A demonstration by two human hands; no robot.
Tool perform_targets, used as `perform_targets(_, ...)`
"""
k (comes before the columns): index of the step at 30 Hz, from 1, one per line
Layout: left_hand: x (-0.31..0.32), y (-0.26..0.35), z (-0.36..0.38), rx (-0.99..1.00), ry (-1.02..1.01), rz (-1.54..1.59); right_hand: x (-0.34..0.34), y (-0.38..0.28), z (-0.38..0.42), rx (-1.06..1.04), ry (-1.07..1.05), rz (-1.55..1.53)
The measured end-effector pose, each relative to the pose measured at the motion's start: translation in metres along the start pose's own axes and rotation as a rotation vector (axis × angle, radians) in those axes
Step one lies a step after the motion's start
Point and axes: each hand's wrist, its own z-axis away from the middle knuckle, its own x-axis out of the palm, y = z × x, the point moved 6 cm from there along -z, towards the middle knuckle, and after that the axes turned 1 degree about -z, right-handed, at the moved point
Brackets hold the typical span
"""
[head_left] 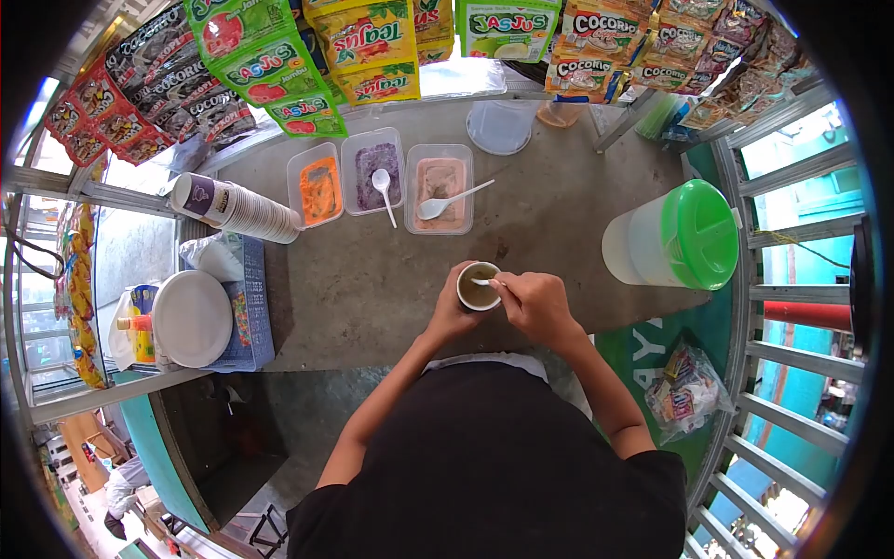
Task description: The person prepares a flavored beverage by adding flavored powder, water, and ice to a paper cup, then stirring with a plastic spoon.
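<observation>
My left hand (451, 309) is wrapped round a paper cup (479, 297) close to the counter's front edge. Inside the cup is a greenish-brown liquid. My right hand (536, 306) pinches a white spoon (482, 281), whose lower end dips into the liquid. Beyond the cup stand three clear tubs: an orange one (320, 186), a purple one (364, 149) and a pinkish-brown one (440, 219). One white plastic spoon (381, 182) rests in the purple tub. Another plastic spoon (453, 200) lies across the pinkish-brown tub.
A stack of paper cups (244, 211) lies at the left, above a blue basket (250, 317) and a round white lid (193, 319). To the right stands a green-lidded water container (657, 238). Drink sachets (365, 51) hang along the top. A plastic bag (687, 396) sits lower right.
</observation>
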Motion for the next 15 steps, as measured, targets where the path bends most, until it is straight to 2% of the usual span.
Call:
perform_targets(2, 0.0007, -0.0013, 0.0001, -0.006, 0.003, 0.005, 0.0029, 0.0016, 0.0014, -0.009, -0.030, 0.112)
perform_targets(5, -0.0005, -0.0017, 0.0008, -0.015, 0.008, -0.008, 0.0071, 0.0034, 0.0044, -0.035, -0.073, 0.046)
perform_targets(8, -0.0008, -0.0091, 0.0052, -0.067, 0.016, -0.059, -0.0006, -0.0022, 0.0000, -0.029, 0.019, -0.002)
perform_targets(11, -0.0009, -0.0052, 0.0070, -0.038, 0.048, -0.052, -0.0025, -0.0023, -0.0005, -0.006, 0.047, 0.050)
perform_targets(15, -0.0014, -0.0072, 0.0065, -0.046, 0.045, -0.060, 0.0043, 0.0050, 0.0045, -0.002, -0.010, 0.119)
